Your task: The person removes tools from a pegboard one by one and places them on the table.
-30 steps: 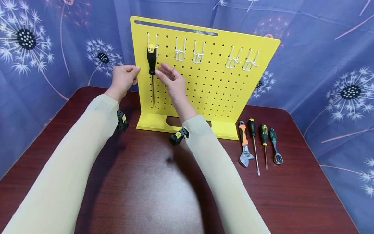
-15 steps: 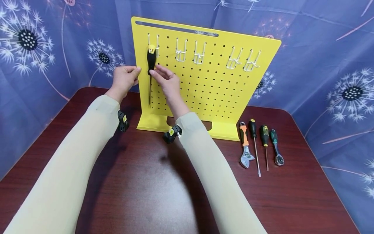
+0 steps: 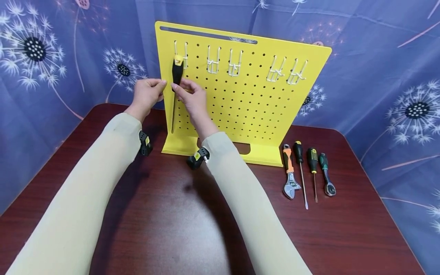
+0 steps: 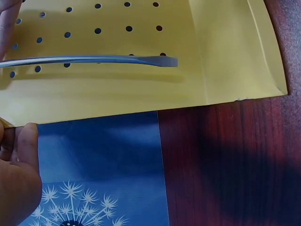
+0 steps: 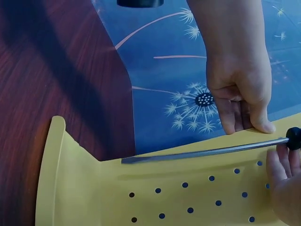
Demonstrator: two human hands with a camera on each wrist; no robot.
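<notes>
A screwdriver (image 3: 177, 71) with a black handle and yellow cap hangs by its handle in the leftmost white wire hook (image 3: 186, 49) of a yellow pegboard (image 3: 237, 103). My right hand (image 3: 195, 98) pinches the lower end of that handle, thumb in front. The long shaft (image 5: 202, 153) slants down and left across the board, as the right wrist view shows. At the board's left edge, my left hand (image 3: 146, 94) grips the rim between thumb and fingers. In the left wrist view its thumb (image 4: 29, 141) lies along that edge, while the flat screwdriver tip (image 4: 167, 61) shows above.
More wire hooks (image 3: 213, 65) line the board's upper part. On the table right of it lie an adjustable wrench (image 3: 289, 172), two screwdrivers (image 3: 299, 152) (image 3: 313, 160) and a ratchet wrench (image 3: 327, 175). A blue dandelion-print cloth (image 3: 385, 68) stands behind the dark red table (image 3: 165, 214).
My right hand has moved left onto the screwdriver and taken hold of its lower handle. The shaft's tip has swung left. My left hand stays at the board's edge.
</notes>
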